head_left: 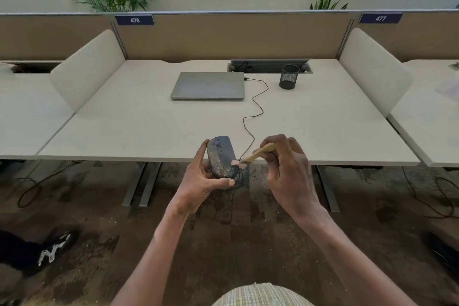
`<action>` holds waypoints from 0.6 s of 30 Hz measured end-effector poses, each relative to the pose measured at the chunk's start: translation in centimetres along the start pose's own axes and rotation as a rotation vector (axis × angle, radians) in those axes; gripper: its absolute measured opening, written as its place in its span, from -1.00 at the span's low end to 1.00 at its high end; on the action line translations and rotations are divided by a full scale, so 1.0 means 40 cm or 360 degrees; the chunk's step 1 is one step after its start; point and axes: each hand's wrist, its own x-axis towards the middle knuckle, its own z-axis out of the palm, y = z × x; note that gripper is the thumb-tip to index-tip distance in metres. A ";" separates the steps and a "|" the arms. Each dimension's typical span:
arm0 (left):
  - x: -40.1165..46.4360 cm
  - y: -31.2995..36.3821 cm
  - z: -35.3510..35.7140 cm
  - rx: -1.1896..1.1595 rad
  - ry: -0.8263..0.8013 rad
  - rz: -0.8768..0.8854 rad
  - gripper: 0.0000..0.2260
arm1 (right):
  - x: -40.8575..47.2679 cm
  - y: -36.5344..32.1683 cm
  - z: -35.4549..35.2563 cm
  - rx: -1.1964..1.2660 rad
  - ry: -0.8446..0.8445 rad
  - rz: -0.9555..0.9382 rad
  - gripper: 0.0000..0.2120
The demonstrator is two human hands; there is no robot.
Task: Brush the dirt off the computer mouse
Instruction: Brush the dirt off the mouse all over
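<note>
Both my bare forearms reach forward from the bottom of the view, past the near edge of a white desk [149,129]. My left hand [198,181] grasps a dark grey computer mouse [221,156], held in the air just off the desk edge, above the floor. My thumb lies along its lower side and my fingers wrap behind it, mostly hidden. Pale dirt speckles its back. My right hand [288,169] is curled around the wooden handle of a small brush [258,153], whose head meets the mouse's right side. The bristles are blurred and hard to make out. A thin black cable [258,107] runs from the mouse to a closed grey laptop [208,85] farther back, beside a black mesh pen cup [288,76].
</note>
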 end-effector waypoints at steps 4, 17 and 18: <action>-0.008 -0.004 -0.002 0.0006 0.0020 0.0003 0.22 | -0.032 0.005 -0.011 0.0000 -0.0034 0.0081 -0.63; -0.021 -0.016 0.008 0.0003 -0.0025 0.0001 0.25 | -0.045 -0.018 -0.024 -0.0025 0.0017 0.0064 -0.66; -0.022 -0.016 0.009 0.0002 -0.0032 0.0003 0.25 | -0.039 -0.021 -0.025 -0.0019 0.0030 0.0060 -0.66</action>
